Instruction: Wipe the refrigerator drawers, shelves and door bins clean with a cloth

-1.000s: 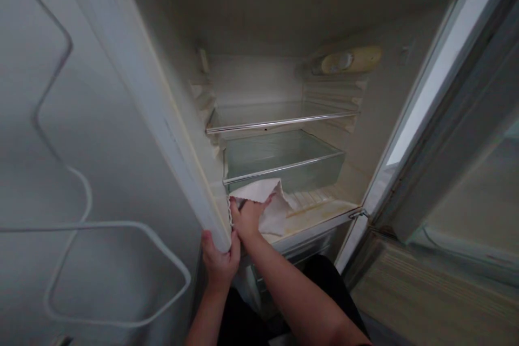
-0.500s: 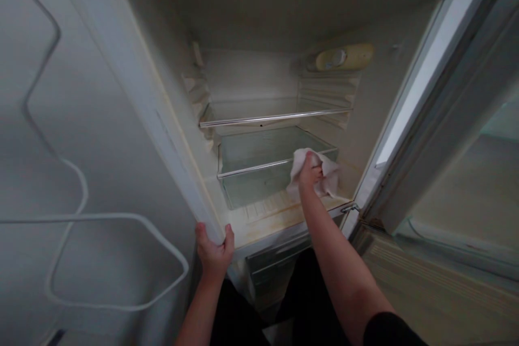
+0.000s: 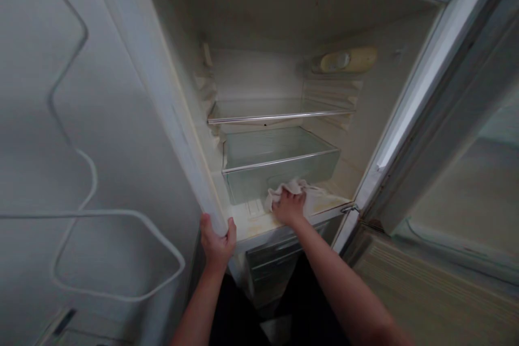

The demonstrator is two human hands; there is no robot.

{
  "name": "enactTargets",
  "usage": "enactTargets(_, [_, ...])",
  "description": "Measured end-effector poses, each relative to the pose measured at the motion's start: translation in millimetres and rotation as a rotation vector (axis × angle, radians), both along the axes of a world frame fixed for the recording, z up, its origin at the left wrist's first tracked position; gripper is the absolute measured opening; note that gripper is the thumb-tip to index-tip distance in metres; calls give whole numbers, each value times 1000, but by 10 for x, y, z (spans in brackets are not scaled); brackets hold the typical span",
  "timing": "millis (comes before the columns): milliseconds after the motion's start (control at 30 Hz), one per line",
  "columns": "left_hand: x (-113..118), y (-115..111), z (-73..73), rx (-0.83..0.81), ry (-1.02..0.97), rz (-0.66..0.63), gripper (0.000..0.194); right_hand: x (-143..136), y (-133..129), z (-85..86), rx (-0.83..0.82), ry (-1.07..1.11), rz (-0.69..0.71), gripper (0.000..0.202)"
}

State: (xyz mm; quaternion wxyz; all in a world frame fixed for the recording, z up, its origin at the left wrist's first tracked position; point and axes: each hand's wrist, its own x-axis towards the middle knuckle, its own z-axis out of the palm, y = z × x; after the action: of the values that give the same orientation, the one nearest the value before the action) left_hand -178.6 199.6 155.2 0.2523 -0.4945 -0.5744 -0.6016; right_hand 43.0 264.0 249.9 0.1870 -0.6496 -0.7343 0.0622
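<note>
My right hand (image 3: 288,208) presses a white cloth (image 3: 295,190) flat on the stained bottom floor (image 3: 259,221) of an open, unlit fridge, just in front of the clear drawer (image 3: 279,170). My left hand (image 3: 217,243) grips the lower corner of the fridge's left front frame (image 3: 178,130). Both forearms reach up from the bottom of the view.
A glass shelf with a metal edge (image 3: 279,116) sits above the drawer. A yellowed lamp housing (image 3: 344,60) is on the right inner wall. White tubing (image 3: 81,211) runs over the fridge's outer left side. The open door (image 3: 446,108) stands at the right.
My right hand with the cloth went from the left front corner to the right by the drawer, then back down to the middle of the fridge floor. My left hand kept its grip.
</note>
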Motion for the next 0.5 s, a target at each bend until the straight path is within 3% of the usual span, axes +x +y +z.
enactTargets(133, [6,-52,27,-19,51,7,82,-581,-465,-131,-41,-45,226,72])
enactTargets(233, [-17,-47,-1,-40,46,-8,82,-741,-693,-135,-9,-25,445,65])
enactTargets(367, [-65,1,-58,-63,7,-66,86,-468,-655,-146,22,-4,548,61])
enactTargets(500, [-62,-20,-25,-40,-8,-31,88,243,-300,-201,-8,-59,345,72])
